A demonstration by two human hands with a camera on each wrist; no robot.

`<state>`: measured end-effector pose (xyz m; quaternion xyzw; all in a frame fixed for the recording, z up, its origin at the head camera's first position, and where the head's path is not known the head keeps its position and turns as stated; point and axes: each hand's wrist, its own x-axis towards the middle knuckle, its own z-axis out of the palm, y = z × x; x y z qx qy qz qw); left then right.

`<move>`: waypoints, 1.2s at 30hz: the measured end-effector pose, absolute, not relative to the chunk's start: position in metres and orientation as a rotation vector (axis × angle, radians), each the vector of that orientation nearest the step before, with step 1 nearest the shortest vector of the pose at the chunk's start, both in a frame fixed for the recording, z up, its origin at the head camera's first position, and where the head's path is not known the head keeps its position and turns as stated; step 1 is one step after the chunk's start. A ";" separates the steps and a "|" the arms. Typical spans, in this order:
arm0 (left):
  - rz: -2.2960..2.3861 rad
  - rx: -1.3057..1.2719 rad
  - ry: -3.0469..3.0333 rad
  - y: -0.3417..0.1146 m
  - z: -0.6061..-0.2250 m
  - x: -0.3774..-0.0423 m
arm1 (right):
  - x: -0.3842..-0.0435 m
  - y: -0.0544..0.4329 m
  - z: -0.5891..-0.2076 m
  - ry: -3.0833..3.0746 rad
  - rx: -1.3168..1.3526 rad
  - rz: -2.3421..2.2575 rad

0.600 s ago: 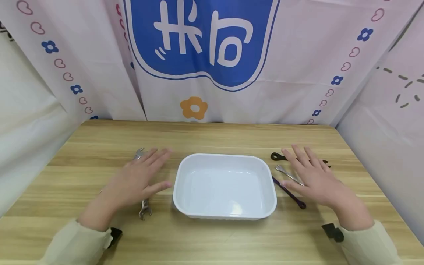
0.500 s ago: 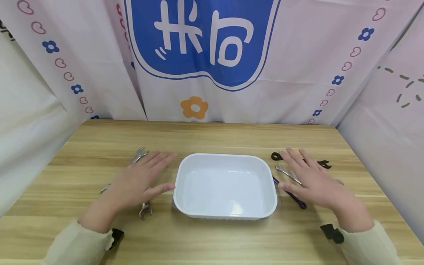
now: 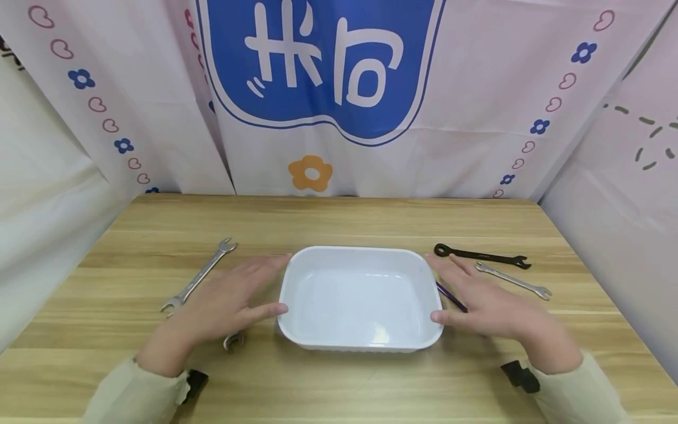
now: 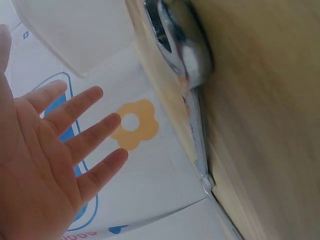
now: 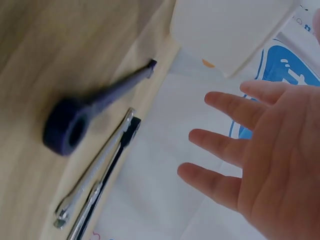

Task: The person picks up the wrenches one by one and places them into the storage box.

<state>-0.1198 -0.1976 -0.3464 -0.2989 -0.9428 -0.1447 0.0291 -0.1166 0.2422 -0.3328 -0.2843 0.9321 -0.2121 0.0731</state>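
Note:
A white rectangular basin (image 3: 349,309) sits mid-table, with nothing inside. At its left side is my left hand (image 3: 222,306), fingers spread and thumb tip right at the rim. My right hand (image 3: 487,303) is at the opposite side, thumb and fingertips overlapping that rim. Both palms show bare in the wrist views. A silver open-end wrench (image 3: 198,277) lies left of my left hand; another wrench (image 3: 233,340) is mostly hidden beneath it. Partly under my right hand is a purple wrench (image 3: 451,296), its ring end seen in the right wrist view.
Beyond my right hand lie a black ratchet wrench (image 3: 484,257) and a silver wrench (image 3: 514,281). A printed white curtain (image 3: 466,118) hangs behind the wooden table (image 3: 349,388), with white cloth (image 3: 47,194) on the left side and more on the right.
Both hands have moved inward to the basin's two sides. The left silver wrench and the wrenches on the right are now less covered; the basin has stayed put.

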 end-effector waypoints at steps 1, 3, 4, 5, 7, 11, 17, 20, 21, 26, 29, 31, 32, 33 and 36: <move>-0.458 -0.921 -2.913 -0.197 -0.347 -0.120 | -0.116 0.241 -0.334 2.785 -0.846 -0.647; -0.493 -0.921 -2.923 -0.197 -0.348 -0.120 | -0.116 0.240 -0.335 2.756 -0.813 -0.660; -0.510 -0.923 -2.931 -0.197 -0.348 -0.120 | -0.115 0.239 -0.336 2.743 -0.803 -0.665; -0.531 -0.922 -2.944 -0.198 -0.349 -0.120 | -0.115 0.238 -0.336 2.729 -0.800 -0.665; -0.552 -0.925 -2.965 -0.198 -0.349 -0.120 | -0.115 0.238 -0.337 2.711 -0.802 -0.665; -0.563 -0.923 -3.009 -0.196 -0.348 -0.121 | -0.115 0.238 -0.336 2.692 -0.817 -0.652; -0.563 -0.943 -3.040 -0.194 -0.346 -0.126 | -0.115 0.239 -0.335 2.683 -0.805 -0.647; -0.577 -0.955 -3.048 -0.194 -0.345 -0.129 | -0.116 0.238 -0.335 2.686 -0.816 -0.650; -0.583 -0.959 -3.049 -0.194 -0.344 -0.130 | -0.117 0.238 -0.335 2.689 -0.820 -0.653; -0.608 -0.958 -3.063 -0.195 -0.342 -0.133 | -0.120 0.237 -0.334 2.691 -0.803 -0.644; -0.631 -0.944 -3.078 -0.195 -0.341 -0.134 | -0.123 0.235 -0.335 2.683 -0.791 -0.634; -0.656 -0.940 -3.087 -0.196 -0.341 -0.136 | -0.126 0.234 -0.335 2.678 -0.795 -0.630; -0.667 -0.938 -3.091 -0.197 -0.341 -0.136 | -0.128 0.234 -0.336 2.675 -0.796 -0.631; -0.675 -0.936 -3.095 -0.197 -0.341 -0.137 | -0.129 0.233 -0.336 2.673 -0.798 -0.632; -0.700 -0.937 -3.105 -0.199 -0.342 -0.140 | -0.134 0.232 -0.336 2.668 -0.803 -0.632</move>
